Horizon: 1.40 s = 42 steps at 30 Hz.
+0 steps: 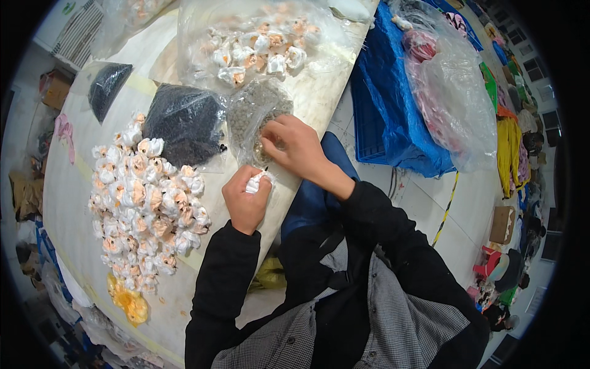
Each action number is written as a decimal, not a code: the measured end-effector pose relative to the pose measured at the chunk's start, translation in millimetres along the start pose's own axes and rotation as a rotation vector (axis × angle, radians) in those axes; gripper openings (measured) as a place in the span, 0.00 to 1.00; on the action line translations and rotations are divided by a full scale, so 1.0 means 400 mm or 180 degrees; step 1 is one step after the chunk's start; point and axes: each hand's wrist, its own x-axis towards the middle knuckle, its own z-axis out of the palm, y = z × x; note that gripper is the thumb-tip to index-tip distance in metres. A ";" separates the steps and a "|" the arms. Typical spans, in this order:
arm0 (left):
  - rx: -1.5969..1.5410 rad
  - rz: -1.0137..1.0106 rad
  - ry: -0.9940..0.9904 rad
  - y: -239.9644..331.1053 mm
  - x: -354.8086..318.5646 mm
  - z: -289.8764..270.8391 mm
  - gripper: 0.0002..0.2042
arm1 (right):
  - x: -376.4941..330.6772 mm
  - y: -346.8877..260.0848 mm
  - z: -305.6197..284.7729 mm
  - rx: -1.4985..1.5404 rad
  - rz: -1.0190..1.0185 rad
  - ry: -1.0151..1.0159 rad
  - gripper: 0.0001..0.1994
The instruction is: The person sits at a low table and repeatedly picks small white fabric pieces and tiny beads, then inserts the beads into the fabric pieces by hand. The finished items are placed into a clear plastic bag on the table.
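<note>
One small white fabric puff (259,182) sits in the closed left hand (244,200) near the person-side edge of the surface (67,203), dark tip toward the clear bead bag (246,117), where the nearer right hand (298,146) curls, fingers bunched, its hold unclear.

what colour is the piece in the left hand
The piece shows white, best in the head view.

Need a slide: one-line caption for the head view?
Left hand holds a white bundle, right hand at a clear bag of grey beads; white and peach pile at left.
</note>
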 end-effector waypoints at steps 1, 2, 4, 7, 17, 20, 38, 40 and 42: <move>-0.0001 0.0021 -0.0001 -0.001 0.000 0.000 0.05 | -0.014 -0.011 -0.010 0.0646 0.0400 -0.0121 0.05; -0.0002 0.0042 -0.0003 -0.001 0.000 0.000 0.05 | -0.032 -0.021 -0.020 0.1290 0.0803 -0.0243 0.05; -0.0002 0.0064 -0.0025 0.001 0.000 0.000 0.05 | -0.063 -0.025 -0.031 0.2330 0.1325 -0.0470 0.06; -0.0010 0.0052 -0.0072 0.002 0.001 -0.001 0.05 | -0.088 -0.022 -0.036 0.3173 0.1575 -0.0706 0.06; 0.0013 0.0106 -0.0016 -0.001 0.004 0.002 0.05 | -0.025 -0.009 -0.001 0.1265 0.0539 0.0144 0.05; 0.0058 0.0186 -0.0016 -0.001 0.004 0.005 0.05 | -0.020 0.005 0.010 0.1034 0.0382 0.0338 0.05; -0.0074 0.0134 -0.0036 0.001 0.007 0.004 0.04 | -0.075 -0.011 -0.045 0.3831 0.1888 -0.1114 0.07; -0.0074 0.0157 -0.0057 0.002 0.007 0.004 0.04 | -0.076 -0.010 -0.045 0.3803 0.1910 -0.1136 0.07; -0.0056 0.0200 -0.0075 0.003 0.006 0.005 0.04 | -0.076 -0.011 -0.045 0.3759 0.1935 -0.1132 0.06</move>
